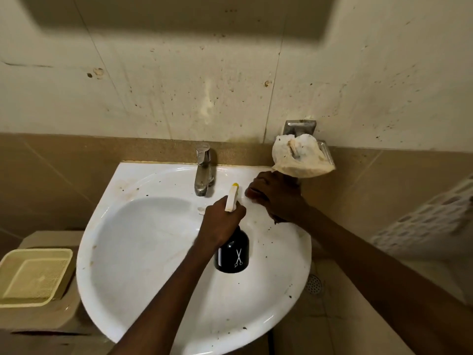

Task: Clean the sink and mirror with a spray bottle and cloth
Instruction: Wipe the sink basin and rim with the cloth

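Observation:
A white corner sink (143,252) with dirt specks on its rim fills the middle of the view. My left hand (222,224) grips the neck of a black spray bottle (233,254) with a white and yellow nozzle, held over the basin's right side and pointing toward the tap. My right hand (276,198) rests over the sink's back right rim. Its curled fingers meet the lower corner of a stained white cloth (299,156), which is draped on a metal wall holder (300,128). No mirror is clearly in view.
A chrome tap (203,170) stands at the back centre of the sink. A pale yellow plastic basket (33,276) sits on a ledge to the left. A white perforated basket (430,216) is at the right. A floor drain (314,284) lies below right. Stained tiled wall behind.

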Demonstrator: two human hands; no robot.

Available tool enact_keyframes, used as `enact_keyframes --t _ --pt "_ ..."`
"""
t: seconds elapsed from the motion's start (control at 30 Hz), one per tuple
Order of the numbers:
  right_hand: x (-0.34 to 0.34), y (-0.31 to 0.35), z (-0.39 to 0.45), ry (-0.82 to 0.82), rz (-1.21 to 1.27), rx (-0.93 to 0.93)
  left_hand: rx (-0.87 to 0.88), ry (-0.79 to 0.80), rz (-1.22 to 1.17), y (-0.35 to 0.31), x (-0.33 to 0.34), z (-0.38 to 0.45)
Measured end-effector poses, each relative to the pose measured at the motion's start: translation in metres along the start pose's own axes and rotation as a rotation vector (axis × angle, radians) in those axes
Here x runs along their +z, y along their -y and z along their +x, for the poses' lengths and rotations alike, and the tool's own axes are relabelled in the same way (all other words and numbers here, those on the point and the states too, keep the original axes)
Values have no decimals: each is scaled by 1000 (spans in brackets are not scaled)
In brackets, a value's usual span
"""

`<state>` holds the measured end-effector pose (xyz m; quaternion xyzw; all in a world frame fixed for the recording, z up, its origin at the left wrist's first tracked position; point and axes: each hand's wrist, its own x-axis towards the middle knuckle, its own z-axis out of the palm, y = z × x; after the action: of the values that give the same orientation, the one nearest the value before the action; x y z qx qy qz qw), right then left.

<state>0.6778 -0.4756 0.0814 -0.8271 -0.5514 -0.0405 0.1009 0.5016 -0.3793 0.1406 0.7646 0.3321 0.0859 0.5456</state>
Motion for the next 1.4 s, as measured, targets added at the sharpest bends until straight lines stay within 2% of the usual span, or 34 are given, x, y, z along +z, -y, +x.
enact_keyframes --t 0.1,0.23,0.4,0.53,0.63,0.73,0.83,1.0,1.23,1.4 --pt "8 2 15 -45 29 24 16 -16 9 1 2 -2" --pt "11 3 28 -37 120 59 -45 -57 39 6 1 2" --pt "6 -3 -43 -91 -3 151 -71 12 -3 13 -4 0" --pt "16 9 -37 -148 -102 222 -65 -30 -9 17 -6 -4" --pt "13 26 15 -181 -97 69 -75 -43 -24 24 -10 -5" --pt "9 26 63 -2 -98 -63 -83 4 -1 32 -14 -4" --pt "6 10 31 37 4 -20 -82 37 40 33 -17 -5" --pt "-9 -7 -58 -77 18 53 -94 191 18 28 -15 -9" --pt "-6 -1 -25 -42 -17 162 -32 159 57 26 -2 -3" --pt "-5 1 -59 -41 33 193 -33 94 8 5 6 11"
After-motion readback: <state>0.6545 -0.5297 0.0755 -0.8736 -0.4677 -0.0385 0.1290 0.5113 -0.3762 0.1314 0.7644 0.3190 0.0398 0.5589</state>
